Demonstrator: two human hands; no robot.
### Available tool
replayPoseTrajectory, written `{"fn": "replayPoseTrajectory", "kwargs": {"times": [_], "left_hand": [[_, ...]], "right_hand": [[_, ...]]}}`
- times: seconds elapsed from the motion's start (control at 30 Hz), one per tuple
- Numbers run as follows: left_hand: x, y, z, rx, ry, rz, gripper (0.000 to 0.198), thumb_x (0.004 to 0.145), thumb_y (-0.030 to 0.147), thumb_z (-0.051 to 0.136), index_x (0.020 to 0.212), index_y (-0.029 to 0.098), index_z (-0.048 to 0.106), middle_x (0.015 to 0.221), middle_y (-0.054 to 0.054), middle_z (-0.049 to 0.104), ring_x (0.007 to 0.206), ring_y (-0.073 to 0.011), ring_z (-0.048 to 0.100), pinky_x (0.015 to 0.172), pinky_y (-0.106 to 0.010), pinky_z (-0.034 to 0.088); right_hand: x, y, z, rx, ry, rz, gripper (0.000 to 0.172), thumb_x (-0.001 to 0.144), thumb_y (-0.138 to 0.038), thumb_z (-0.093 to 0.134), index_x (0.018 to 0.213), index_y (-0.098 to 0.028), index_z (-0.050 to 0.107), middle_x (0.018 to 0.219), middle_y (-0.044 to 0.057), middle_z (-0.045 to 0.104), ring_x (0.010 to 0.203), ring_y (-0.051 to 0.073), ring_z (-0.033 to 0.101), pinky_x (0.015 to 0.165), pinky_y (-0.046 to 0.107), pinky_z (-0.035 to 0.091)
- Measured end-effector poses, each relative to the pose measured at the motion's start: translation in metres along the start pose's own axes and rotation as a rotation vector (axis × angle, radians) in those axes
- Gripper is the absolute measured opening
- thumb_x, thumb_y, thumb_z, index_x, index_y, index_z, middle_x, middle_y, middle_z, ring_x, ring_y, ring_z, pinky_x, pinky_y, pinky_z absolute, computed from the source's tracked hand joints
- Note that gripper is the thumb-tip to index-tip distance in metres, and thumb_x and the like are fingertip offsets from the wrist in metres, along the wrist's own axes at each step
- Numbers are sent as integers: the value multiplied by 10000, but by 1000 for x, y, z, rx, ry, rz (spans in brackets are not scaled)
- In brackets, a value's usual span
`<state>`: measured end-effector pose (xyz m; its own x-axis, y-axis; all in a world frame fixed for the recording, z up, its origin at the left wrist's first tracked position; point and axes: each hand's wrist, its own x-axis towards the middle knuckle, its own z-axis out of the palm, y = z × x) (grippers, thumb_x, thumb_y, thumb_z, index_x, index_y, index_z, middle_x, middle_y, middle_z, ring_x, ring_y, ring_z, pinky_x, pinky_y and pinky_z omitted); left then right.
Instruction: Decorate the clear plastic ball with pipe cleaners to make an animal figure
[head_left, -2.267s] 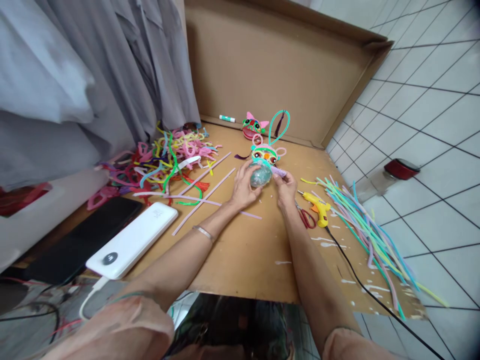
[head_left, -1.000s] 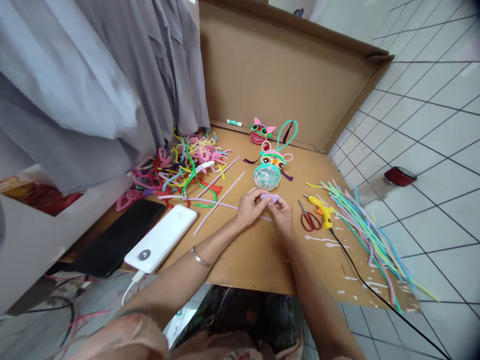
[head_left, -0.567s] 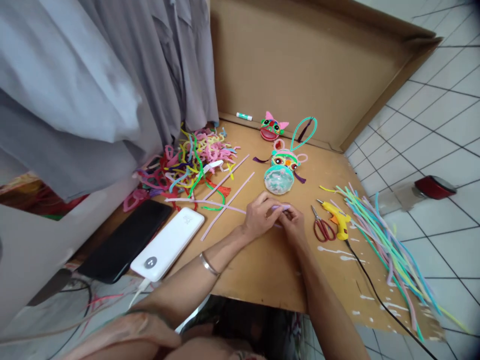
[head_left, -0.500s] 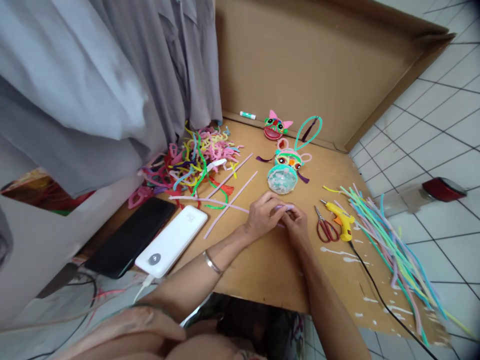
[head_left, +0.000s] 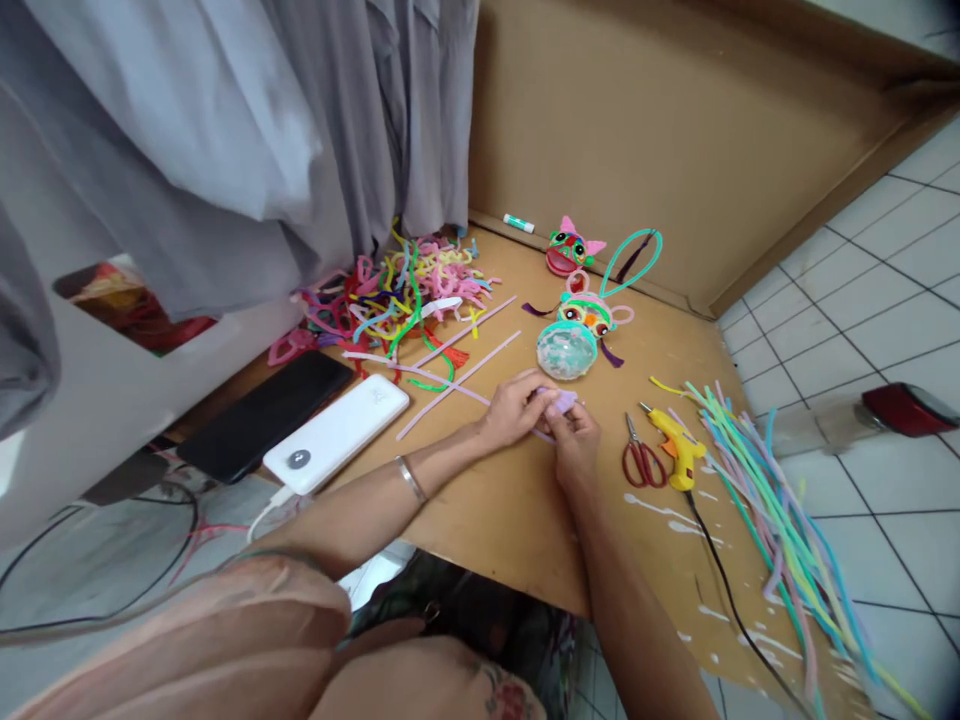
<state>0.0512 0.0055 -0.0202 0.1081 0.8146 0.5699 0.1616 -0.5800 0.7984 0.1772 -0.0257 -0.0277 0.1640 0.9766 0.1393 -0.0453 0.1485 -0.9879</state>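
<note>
Between my two hands is a coiled lilac pipe cleaner (head_left: 559,400), pinched by the fingertips of both. My left hand (head_left: 517,410) is closed on its left side, with a straight tail of it running out toward the left. My right hand (head_left: 577,440) grips it from the right and below. Just beyond my fingers lies a round turquoise-rimmed clear piece (head_left: 567,350), touching a pipe-cleaner animal head (head_left: 586,315) with pink ears. Loose lilac pipe cleaners (head_left: 469,375) lie crossed to the left of my hands.
Red-handled scissors (head_left: 643,462) and a yellow glue gun (head_left: 679,445) lie to the right, beside long pipe cleaners (head_left: 780,520). A tangled pipe-cleaner pile (head_left: 405,290), white power bank (head_left: 337,432) and black phone (head_left: 266,415) are left. Behind stand a small pink-eared head (head_left: 570,250) and glue stick (head_left: 519,223).
My hands have turned the lilac coil so that more of its flat face shows. The whole view has shifted slightly with my head.
</note>
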Motion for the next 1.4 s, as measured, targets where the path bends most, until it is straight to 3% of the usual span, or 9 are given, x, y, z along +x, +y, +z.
{"fn": "replayPoseTrajectory", "kwargs": {"times": [0.2,0.37,0.47,0.87,0.93,1.07,1.2,1.3,1.4], "left_hand": [[8,-6,-1,-275,6,-287,423,837,569,606,748,157,632,604,12,602,560,-111,503,572,-240,417],[8,-6,-4,-280,-4,-315,550,833,677,566,655,158,583,534,27,506,501,-91,424,520,-234,344],[6,-3,-6,-291,-12,-316,560,840,697,545,763,150,643,547,25,526,501,-95,442,517,-233,347],[5,-10,7,-508,7,-416,537,781,671,639,855,140,671,512,45,507,436,-72,407,469,-211,347],[3,-8,7,-430,-11,-383,506,824,629,611,934,139,675,575,25,555,484,-88,458,507,-219,385],[-2,-2,4,-23,-27,-115,427,776,483,739,1048,160,673,815,-31,654,665,-126,545,658,-249,456],[-3,-1,1,141,-27,55,312,837,408,697,1024,160,675,814,-42,643,672,-131,537,669,-252,455],[-1,2,-2,115,-46,93,264,893,403,617,960,157,686,791,-51,649,678,-136,551,677,-255,450],[2,6,-3,1,-20,-31,360,938,436,521,741,162,648,669,-33,610,627,-125,535,652,-249,427]], "right_hand": [[0,-6,0,59,-45,24,269,745,-460,669,745,-192,655,620,-26,580,587,112,494,608,250,408],[1,-4,1,-6,47,-11,254,751,-453,642,725,-201,632,599,-31,558,570,115,470,596,258,389],[2,-4,-1,-53,94,-40,267,753,-465,632,706,-203,615,583,-36,539,569,116,458,586,258,378],[5,-8,-4,0,73,-51,350,763,-523,624,637,-209,532,566,-47,481,540,102,420,570,248,372],[5,-7,-3,-20,122,-55,334,761,-506,618,642,-207,529,566,-50,478,539,99,416,562,243,363],[5,-6,-3,-86,241,-70,312,765,-481,591,647,-201,519,556,-63,450,538,92,388,546,233,338],[3,-9,-3,-166,259,-104,303,768,-474,559,646,-199,525,560,-65,438,550,92,381,549,233,331],[1,-12,-3,-178,261,-109,302,783,-470,543,642,-205,511,554,-66,433,540,94,378,545,238,320],[-1,-16,-4,-184,259,-127,312,805,-474,535,640,-212,493,549,-66,433,537,100,381,550,243,318]]}}
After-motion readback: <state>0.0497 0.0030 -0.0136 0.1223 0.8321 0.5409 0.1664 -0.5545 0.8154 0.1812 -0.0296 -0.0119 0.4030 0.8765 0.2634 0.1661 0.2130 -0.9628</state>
